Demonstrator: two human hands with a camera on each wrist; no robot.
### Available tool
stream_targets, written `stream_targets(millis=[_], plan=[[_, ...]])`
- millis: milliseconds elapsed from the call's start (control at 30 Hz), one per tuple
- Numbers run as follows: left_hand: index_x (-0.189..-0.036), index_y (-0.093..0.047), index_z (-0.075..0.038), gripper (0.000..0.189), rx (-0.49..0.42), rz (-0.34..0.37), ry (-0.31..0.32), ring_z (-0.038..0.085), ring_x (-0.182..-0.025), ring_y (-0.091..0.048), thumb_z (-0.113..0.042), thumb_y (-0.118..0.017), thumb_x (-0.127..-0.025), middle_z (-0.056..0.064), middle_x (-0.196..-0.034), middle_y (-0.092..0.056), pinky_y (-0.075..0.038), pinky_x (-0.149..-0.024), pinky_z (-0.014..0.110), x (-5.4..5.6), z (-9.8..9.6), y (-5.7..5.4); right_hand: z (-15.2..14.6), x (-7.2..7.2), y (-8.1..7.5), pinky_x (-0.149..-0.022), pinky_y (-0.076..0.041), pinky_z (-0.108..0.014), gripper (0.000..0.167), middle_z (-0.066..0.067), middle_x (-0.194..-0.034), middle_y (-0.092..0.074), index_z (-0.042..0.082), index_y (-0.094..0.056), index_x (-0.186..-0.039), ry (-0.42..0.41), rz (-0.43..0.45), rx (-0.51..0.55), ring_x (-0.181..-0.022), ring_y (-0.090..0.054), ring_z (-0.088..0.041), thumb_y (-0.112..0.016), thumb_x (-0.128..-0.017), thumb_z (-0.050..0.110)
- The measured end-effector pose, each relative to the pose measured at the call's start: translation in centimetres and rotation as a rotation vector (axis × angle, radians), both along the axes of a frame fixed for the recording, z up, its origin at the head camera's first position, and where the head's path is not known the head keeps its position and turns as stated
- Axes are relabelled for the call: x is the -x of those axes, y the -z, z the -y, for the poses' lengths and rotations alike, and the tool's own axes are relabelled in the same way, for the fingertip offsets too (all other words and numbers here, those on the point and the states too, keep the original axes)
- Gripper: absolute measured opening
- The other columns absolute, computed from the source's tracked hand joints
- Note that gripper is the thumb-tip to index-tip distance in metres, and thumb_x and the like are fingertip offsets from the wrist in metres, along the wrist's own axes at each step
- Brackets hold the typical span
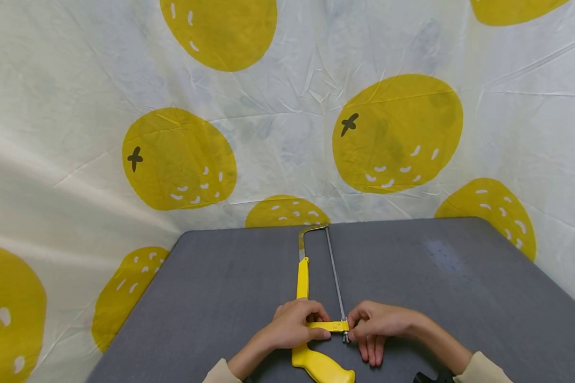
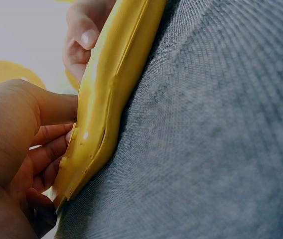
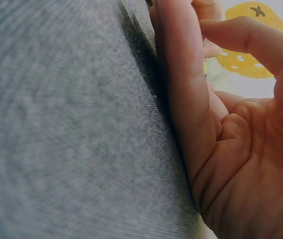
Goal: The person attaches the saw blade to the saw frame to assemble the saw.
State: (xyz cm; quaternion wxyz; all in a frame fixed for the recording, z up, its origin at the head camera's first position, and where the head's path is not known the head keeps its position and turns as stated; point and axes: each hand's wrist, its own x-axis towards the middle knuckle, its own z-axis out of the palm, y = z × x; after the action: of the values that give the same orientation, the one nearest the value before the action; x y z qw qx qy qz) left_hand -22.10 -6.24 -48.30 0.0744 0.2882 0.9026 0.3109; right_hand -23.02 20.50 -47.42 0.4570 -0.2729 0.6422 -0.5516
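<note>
A hacksaw with a yellow handle [image 1: 322,367] lies on the grey table, its metal frame end [image 1: 302,242] pointing away from me. My left hand [image 1: 294,324] grips the yellow crosspiece [image 1: 328,326] by the handle, thumb on the near side and fingers beyond. At the near end of the thin blade [image 1: 336,271], my right hand [image 1: 383,322] pinches the fitting beside a small metal wing nut [image 1: 346,337] with thumb and index finger. Its other fingers rest on the table. In the left wrist view, the yellow handle [image 2: 99,104] partly hides the left fingers.
The grey cloth-covered table [image 1: 239,271] spreads around the saw. A white sheet [image 1: 287,159] printed with yellow fruit hangs behind and at the sides. Near the right sleeve, a black object [image 1: 431,377] shows at the bottom edge.
</note>
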Motion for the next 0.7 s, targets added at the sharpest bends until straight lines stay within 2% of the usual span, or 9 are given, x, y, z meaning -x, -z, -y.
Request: stream_targets(millis=[700], plan=[[-0.097,-0.074,-0.038,0.013,-0.007,-0.007,0.001,-0.008,-0.071,-0.051,-0.043,-0.082,-0.087,-0.025,-0.081,-0.061,-0.038,-0.065,0.020,0.12,0.01,0.20,-0.12,-0.07,0.01,-0.054,-0.058,-0.026,0.013,-0.006,-0.073,-0.073,-0.003,-0.062,-0.103,-0.004,-0.038,0.005,-0.058,-0.071,-0.008,-0.055,-0.095,0.005]])
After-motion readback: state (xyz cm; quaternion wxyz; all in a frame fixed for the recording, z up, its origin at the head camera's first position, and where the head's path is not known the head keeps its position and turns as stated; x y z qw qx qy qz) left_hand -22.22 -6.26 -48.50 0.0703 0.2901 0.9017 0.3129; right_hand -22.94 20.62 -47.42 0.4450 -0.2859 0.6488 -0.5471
